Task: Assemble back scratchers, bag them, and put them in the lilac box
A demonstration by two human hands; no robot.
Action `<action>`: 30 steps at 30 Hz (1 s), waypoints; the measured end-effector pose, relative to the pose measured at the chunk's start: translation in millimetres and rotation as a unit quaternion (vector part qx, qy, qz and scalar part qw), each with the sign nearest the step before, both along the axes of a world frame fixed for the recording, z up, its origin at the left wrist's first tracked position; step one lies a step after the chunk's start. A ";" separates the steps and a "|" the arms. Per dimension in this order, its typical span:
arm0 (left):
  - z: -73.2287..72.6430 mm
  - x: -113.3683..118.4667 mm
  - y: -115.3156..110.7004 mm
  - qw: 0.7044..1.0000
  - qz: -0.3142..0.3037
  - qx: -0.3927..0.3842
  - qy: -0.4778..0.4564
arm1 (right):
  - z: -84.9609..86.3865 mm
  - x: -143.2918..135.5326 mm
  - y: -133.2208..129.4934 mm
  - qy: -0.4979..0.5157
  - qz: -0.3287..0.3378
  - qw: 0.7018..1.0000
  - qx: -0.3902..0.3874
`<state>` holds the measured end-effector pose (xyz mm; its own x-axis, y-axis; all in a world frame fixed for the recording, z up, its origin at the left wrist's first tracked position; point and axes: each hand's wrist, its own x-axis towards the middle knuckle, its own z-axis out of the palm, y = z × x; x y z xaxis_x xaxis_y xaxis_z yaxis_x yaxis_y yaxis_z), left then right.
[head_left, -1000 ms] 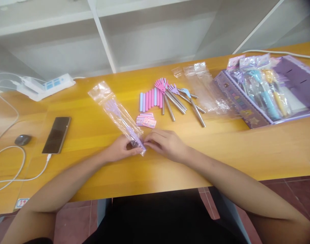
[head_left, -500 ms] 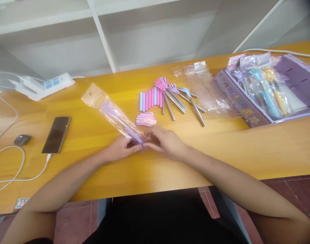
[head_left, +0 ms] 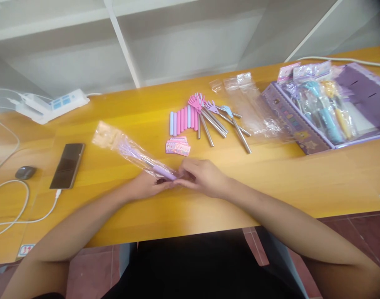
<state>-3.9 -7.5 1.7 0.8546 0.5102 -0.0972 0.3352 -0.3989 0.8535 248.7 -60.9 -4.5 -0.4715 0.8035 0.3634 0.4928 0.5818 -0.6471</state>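
A purple back scratcher [head_left: 163,172] lies inside a clear plastic bag [head_left: 106,136], its hand-shaped head toward the upper left. My left hand [head_left: 148,185] is closed around the handle end from below, thumb on top. My right hand [head_left: 202,176] pinches the bag's bottom end by the handle tip. Just beyond my hands lie several small pink printed cards [head_left: 178,147]. Behind them is a row of pink, purple and blue handle tubes [head_left: 182,120]. Beside that row, back scratcher rods [head_left: 214,121] with coloured hand-shaped heads and bare metal ends lie in a pile.
Clear plastic bags [head_left: 247,99] lie flat at the back. A purple display box [head_left: 297,118] at the right holds several bagged back scratchers [head_left: 328,118]. At the left are a phone [head_left: 67,166] on a cable, a black mouse [head_left: 25,172] and a white power strip [head_left: 54,106].
The bagged back scratcher has tilted flatter, its upper end dropping down and to the left. Both hands keep hold of its lower end.
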 end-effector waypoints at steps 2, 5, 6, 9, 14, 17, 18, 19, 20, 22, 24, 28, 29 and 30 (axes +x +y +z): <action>-0.1 -0.6 0.9 1.000 -0.002 0.013 0.007 | -0.6 -0.8 0.0 0.000 0.019 1.000 -0.014; -1.3 -1.9 1.9 1.000 -0.001 0.024 0.016 | -0.8 -2.1 0.5 0.018 0.037 0.998 -0.043; -1.6 -2.2 2.2 1.000 -0.001 0.024 0.017 | -0.5 -2.6 0.8 0.030 0.042 0.997 -0.057; -1.6 -2.5 3.7 1.000 -0.017 0.019 0.013 | 0.4 -3.7 1.6 0.075 0.055 0.989 -0.112; 0.0 -2.6 7.7 0.997 -0.072 0.003 -0.014 | 1.5 -5.9 0.7 0.146 0.058 0.959 -0.237; 1.3 -3.4 10.1 0.997 -0.074 -0.015 -0.019 | 3.9 -6.5 -0.4 0.172 0.057 0.932 -0.314; 1.9 -3.5 10.6 0.997 -0.069 -0.020 -0.020 | 5.1 -6.5 -0.6 0.180 0.057 0.925 -0.330; 2.7 -3.6 10.9 0.997 -0.062 -0.026 -0.022 | 6.3 -6.4 -0.7 0.188 0.060 0.919 -0.342; 3.6 -3.6 11.0 0.997 -0.056 -0.036 -0.026 | 7.4 -6.4 -0.5 0.197 0.065 0.913 -0.350; 5.6 -3.3 10.6 0.996 -0.049 -0.068 -0.036 | 9.1 -6.1 0.3 0.215 0.081 0.900 -0.370; 7.7 -3.3 9.8 0.993 -0.041 -0.102 -0.045 | 9.8 -5.7 1.8 0.229 0.102 0.881 -0.401; 9.7 -5.5 9.4 0.989 -0.033 -0.135 -0.058 | 9.2 -3.9 5.5 0.240 0.143 0.832 -0.479; 9.8 -6.2 9.4 0.988 -0.034 -0.135 -0.062 | 9.0 -3.5 6.4 0.246 0.148 0.824 -0.489; 10.0 -6.6 9.1 0.988 -0.036 -0.132 -0.068 | 9.0 -3.1 7.4 0.256 0.149 0.818 -0.493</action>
<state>-10.4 1.6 11.7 0.9023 0.4192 -0.1002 0.1890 -0.1759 0.9661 245.7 -53.5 4.5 -0.6889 0.7022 -0.1798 -0.0590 -0.3016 -0.9516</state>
